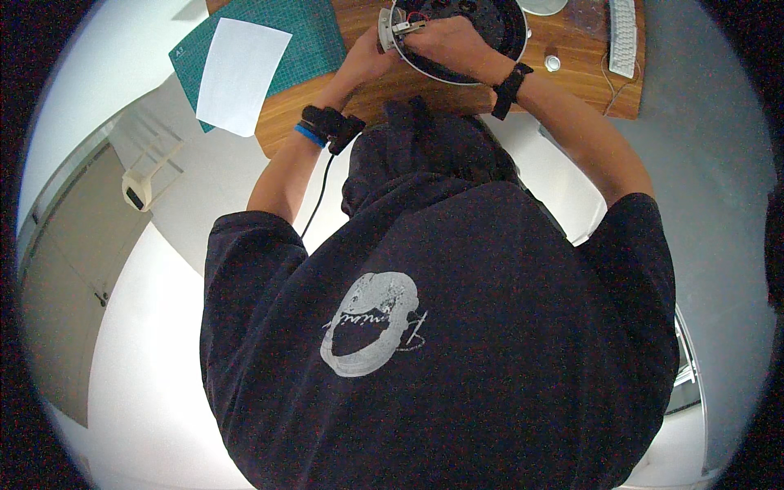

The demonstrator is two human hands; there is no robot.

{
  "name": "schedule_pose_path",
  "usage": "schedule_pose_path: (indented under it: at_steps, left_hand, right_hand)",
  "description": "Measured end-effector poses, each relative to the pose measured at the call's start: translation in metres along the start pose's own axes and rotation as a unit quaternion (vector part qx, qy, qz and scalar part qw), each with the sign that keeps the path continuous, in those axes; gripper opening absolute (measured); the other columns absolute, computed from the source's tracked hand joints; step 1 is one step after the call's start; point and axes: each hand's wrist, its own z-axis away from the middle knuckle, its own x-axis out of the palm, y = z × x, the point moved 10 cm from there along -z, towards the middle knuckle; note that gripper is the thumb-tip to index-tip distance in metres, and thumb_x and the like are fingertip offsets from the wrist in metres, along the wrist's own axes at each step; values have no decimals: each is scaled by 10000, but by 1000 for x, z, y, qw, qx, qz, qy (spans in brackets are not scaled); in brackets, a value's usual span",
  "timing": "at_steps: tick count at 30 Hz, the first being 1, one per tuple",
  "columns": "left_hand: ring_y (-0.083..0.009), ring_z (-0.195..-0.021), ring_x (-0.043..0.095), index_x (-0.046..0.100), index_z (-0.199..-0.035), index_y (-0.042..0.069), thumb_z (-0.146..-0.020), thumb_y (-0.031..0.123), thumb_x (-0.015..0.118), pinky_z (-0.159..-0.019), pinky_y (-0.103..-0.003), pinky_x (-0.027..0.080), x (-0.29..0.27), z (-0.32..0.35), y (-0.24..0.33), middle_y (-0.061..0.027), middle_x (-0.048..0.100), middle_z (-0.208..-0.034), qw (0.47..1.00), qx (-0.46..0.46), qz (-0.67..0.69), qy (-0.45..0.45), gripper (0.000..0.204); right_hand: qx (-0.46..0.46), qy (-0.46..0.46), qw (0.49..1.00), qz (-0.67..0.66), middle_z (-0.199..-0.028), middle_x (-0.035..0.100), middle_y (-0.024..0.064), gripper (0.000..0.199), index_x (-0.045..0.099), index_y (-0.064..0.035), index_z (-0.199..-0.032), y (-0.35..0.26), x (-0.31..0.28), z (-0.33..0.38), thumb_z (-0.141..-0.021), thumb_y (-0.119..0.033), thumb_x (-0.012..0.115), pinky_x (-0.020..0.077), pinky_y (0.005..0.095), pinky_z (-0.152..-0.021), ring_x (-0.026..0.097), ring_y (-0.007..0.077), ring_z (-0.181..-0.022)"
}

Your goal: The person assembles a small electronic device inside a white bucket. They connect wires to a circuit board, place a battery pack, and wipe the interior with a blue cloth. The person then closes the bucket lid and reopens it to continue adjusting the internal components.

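A round black pan-like housing (504, 31) with a pale rim sits at the top of the head view, on the wooden table. At its left edge is a pale curved part (385, 29), with my left hand (365, 63) closed around its lower side. My right hand (457, 47) reaches over the housing, its fingers pinched at a small whitish piece (404, 28) beside thin red wires (419, 15). Dark small parts lie inside the housing, too unclear to name. My fingertips are partly hidden by the hands themselves.
A white paper sheet (242, 75) lies on a green cutting mat (314, 41) at the left of the wooden table (286, 114). To the right are a small white round item (553, 63), a white keyboard (623, 37) and its cable. A black cord (321, 196) hangs from my left wrist strap.
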Motion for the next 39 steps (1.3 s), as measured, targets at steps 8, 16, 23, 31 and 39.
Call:
schedule_pose_path:
  at_steps: [8, 16, 23, 31, 39]
  left_hand:
    - [-209, -981, 668, 601, -1257, 21, -889, 180, 718, -893, -363, 532, 1, -5, -3, -117, 715, -1078, 999, 31, 22, 3, 418]
    - [-215, -972, 676, 605, -1247, 10, -890, 192, 722, -888, -376, 537, -5, -8, -6, -125, 720, -1072, 999, 41, 0, 18, 417]
    - [-223, -1027, 671, 574, -1298, 17, -891, 215, 725, -922, -373, 529, -4, -7, 2, -138, 710, -1129, 999, 35, 3, 24, 477]
    - [-226, -1045, 672, 577, -1292, 10, -893, 239, 737, -932, -370, 526, 2, -7, -10, -146, 708, -1145, 999, -26, 39, -18, 487]
    - [-247, -1064, 670, 581, -1308, 23, -901, 218, 708, -953, -387, 516, 1, -5, 1, -155, 704, -1169, 1000, -8, 11, -7, 469]
  right_hand:
    - [54, -32, 998, 31, -745, 683, 109, 93, 670, -133, -849, 1, 1, -10, -905, -180, 613, 550, 415, -530, 709, 299, -671]
    - [67, -59, 993, 79, -762, 693, 103, 97, 687, -131, -869, 4, 11, -12, -901, -154, 598, 567, 413, -546, 720, 298, -686]
    - [71, -34, 996, 41, -791, 707, 108, 89, 682, -126, -891, 6, 3, -10, -902, -164, 602, 572, 413, -569, 723, 298, -710]
    - [81, -46, 995, 23, -828, 715, 102, 80, 673, -119, -917, 9, 8, -10, -906, -166, 610, 565, 433, -584, 718, 310, -723]
    - [85, -68, 994, 26, -845, 723, 99, 123, 688, -114, -875, 12, 12, -10, -906, -151, 574, 596, 447, -586, 737, 314, -734]
